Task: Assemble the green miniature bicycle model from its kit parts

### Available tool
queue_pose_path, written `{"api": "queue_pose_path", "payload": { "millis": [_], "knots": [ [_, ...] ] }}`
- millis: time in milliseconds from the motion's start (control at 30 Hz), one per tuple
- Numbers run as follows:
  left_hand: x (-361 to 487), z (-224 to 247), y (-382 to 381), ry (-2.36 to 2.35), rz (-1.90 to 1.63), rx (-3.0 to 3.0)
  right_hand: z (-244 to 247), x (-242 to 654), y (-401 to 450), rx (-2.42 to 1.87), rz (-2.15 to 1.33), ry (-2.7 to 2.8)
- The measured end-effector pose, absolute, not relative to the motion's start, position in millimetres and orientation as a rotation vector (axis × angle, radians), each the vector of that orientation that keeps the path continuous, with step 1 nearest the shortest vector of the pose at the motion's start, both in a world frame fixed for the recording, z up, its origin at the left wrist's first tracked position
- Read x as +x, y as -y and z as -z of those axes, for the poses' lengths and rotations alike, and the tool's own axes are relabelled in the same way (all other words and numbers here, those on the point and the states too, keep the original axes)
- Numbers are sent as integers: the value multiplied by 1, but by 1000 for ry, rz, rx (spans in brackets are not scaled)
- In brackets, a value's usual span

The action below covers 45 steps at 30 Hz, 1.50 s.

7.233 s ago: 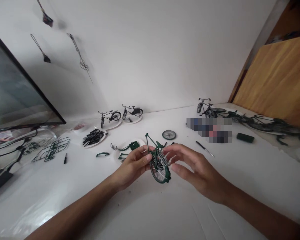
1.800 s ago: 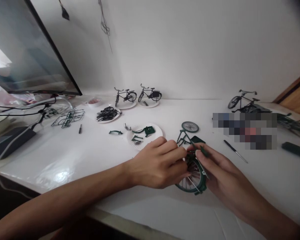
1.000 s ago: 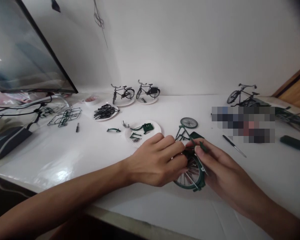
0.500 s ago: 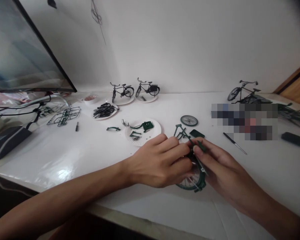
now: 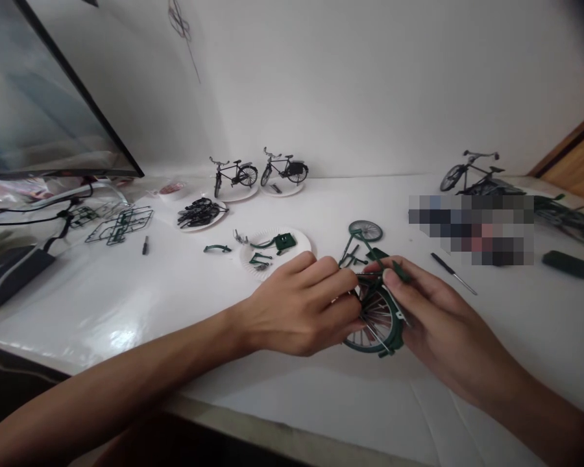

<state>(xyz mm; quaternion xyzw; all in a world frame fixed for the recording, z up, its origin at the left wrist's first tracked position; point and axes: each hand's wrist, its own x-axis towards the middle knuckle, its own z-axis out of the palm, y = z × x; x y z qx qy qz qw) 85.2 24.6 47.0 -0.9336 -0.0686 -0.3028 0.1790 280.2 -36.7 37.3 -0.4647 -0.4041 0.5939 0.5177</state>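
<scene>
Far left, small driver (image 5: 145,245) on the table (image 5: 126,292); then plate (image 5: 305,245) of green parts. Left hand (image 5: 296,314) comes in low from the left, fingers curled and bunched against the near side of the green bike (image 5: 396,318); what the tips pinch, if anything, is hidden. Bike sits between the hands, both touching it, neither nearer; long axis slants from far left, front end wheelless, to near right, rear wheel (image 5: 368,349) closest to the wearer. Loose wheel (image 5: 371,231) just beyond. Right hand (image 5: 433,314) pinches the frame by the saddle, thumb uppermost
</scene>
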Motion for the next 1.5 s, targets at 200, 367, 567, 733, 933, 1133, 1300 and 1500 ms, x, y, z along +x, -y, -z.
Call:
{"api": "queue_pose_path", "payload": {
  "millis": [200,367,567,733,933,1133,1300,1500],
  "knots": [
    [83,-49,-25,260,747,-2643,-41,282,37,-1150,-1325,1126],
    [84,-47,-25,207,672,-2612,-42,281,36,-1171,-1314,1160],
    [89,-44,-22,290,663,-2560,-38,281,39,-1178,-1237,1221],
    [93,-42,-22,321,744,-2577,-38,279,38,-1147,-1251,1212],
    [89,-45,-23,287,731,-2664,-37,279,37,-1122,-1324,1098],
    [90,-46,-22,288,763,-2613,-37,277,38,-1131,-1381,1134],
    [89,-45,-24,262,743,-2624,-36,279,36,-1156,-1375,1050],
    [89,-45,-25,263,764,-2610,-36,279,38,-1147,-1424,1077]
  ]
}}
